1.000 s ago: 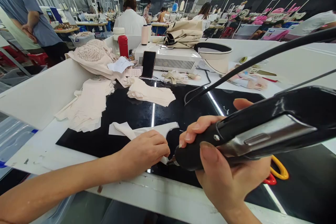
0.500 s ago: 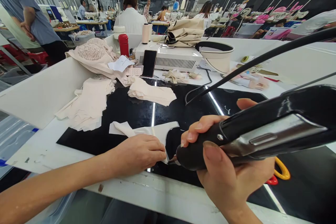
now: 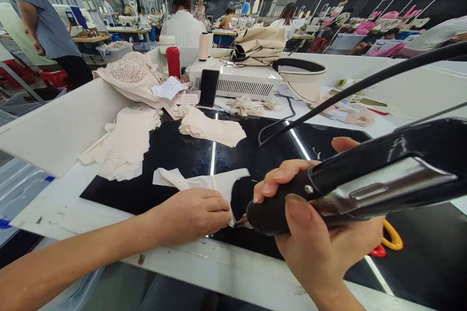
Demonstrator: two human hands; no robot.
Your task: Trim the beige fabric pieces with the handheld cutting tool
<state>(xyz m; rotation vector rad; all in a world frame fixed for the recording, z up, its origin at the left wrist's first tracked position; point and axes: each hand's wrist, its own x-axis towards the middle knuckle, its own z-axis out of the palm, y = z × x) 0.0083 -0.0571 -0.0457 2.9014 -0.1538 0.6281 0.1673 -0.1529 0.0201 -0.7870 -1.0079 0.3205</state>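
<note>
My right hand (image 3: 321,233) is wrapped round a black hand tool (image 3: 350,189) with a metal lever and a dark cable. The tool's small metal tip meets the edge of a white fabric piece (image 3: 228,182) beside my left fingertips. My left hand (image 3: 200,214) has its fingers pressed together on the near end of that fabric, which lies on the black glossy board (image 3: 175,150). Just behind are a stack of beige fabric pieces (image 3: 213,129) and, further left, a larger pile (image 3: 127,141).
Scissors with orange handles (image 3: 392,235) lie right of my right hand. At the back stand a phone (image 3: 208,87), a red bottle (image 3: 173,61), a white box machine (image 3: 237,77) and a beige round container (image 3: 301,80). A person (image 3: 51,24) stands at the far left.
My hands, the tool and the fabric hold nearly the same places, with a slight shift of the view. The standing person at the far left has moved an arm.
</note>
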